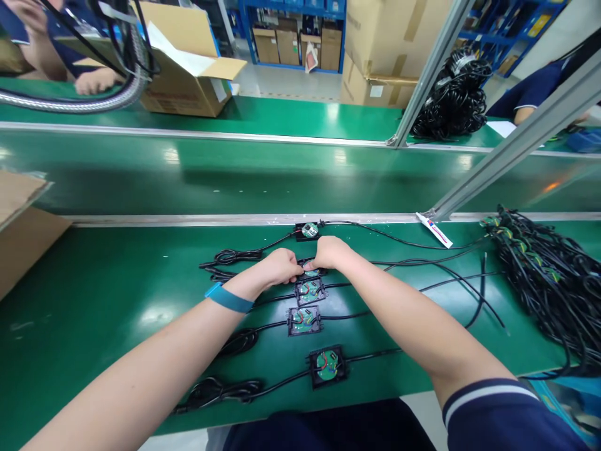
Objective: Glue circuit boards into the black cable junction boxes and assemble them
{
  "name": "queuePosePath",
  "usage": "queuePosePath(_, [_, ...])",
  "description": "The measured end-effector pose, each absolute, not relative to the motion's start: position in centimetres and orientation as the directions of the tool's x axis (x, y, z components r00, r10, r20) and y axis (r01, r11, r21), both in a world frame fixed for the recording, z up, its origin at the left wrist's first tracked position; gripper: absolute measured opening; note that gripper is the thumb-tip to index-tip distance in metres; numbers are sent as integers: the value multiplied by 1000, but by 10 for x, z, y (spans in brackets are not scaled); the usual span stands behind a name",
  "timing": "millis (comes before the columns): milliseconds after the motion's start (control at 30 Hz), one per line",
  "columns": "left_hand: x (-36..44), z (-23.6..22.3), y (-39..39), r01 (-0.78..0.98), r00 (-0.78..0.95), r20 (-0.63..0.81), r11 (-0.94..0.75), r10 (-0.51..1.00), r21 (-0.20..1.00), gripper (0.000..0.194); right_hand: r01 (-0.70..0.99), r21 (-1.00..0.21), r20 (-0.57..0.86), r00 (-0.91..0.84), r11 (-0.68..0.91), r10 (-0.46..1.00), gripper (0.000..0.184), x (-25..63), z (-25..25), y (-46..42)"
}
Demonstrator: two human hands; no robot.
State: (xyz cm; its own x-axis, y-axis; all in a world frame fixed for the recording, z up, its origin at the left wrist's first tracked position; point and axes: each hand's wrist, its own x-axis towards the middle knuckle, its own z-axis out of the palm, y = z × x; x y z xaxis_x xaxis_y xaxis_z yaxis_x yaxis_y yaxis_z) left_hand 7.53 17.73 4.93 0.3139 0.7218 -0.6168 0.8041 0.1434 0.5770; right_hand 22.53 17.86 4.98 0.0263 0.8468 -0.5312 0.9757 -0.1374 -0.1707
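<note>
On the green bench (117, 294) lie four open black boxes in a row. The left hand (282, 266) and right hand (330, 252) both pinch the farthest box (312, 271) with closed fingers.

Glossy green benches (117, 294), blue shelving (293, 37) behind.

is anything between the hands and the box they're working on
Nothing visible. The left hand and right hand both rest on the open black box, fingers meeting over it. The next box lies just nearer the person, not in the way.
</note>
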Motion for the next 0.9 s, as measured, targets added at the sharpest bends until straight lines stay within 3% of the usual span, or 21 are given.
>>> queuePosePath(200, [67, 48, 173, 814, 354, -584, 67, 730, 576, 19, 983, -179, -533, -57, -46, 844, 61, 231, 55, 173])
queuePosePath(367, [64, 49, 166, 853, 445, -507, -178, 738, 490, 17, 989, -124, -572, -10, -75, 820, 60, 219, 64, 162])
queuePosePath(467, [57, 55, 159, 838, 520, -472, -318, 712, 444, 22, 983, -185, -570, -109, 2, 814, 49, 225, 64, 154])
queuePosePath(567, [52, 59, 168, 819, 538, -267, -421, 799, 391, 22, 960, -280, -347, -107, 6, 932, 33, 249, 61, 161])
queuePosePath(667, [53, 57, 200, 812, 502, 3, -473, 865, 343, 20, 966, -258, -57, -23, 8, 998, 25, 277, 60, 186])
queuePosePath(700, [55, 54, 213, 814, 487, 0, -454, 873, 363, 24, 971, -240, -48, -30, 17, 998, 28, 284, 59, 195])
queuePosePath(800, [60, 45, 246, 809, 467, -199, -326, 861, 489, 45, 970, -238, -167, -98, 56, 981, 25, 294, 57, 217])
queuePosePath(900, [62, 38, 258, 791, 471, -258, -275, 843, 546, 42, 951, -287, -210, -175, 110, 962, 21, 295, 56, 227])
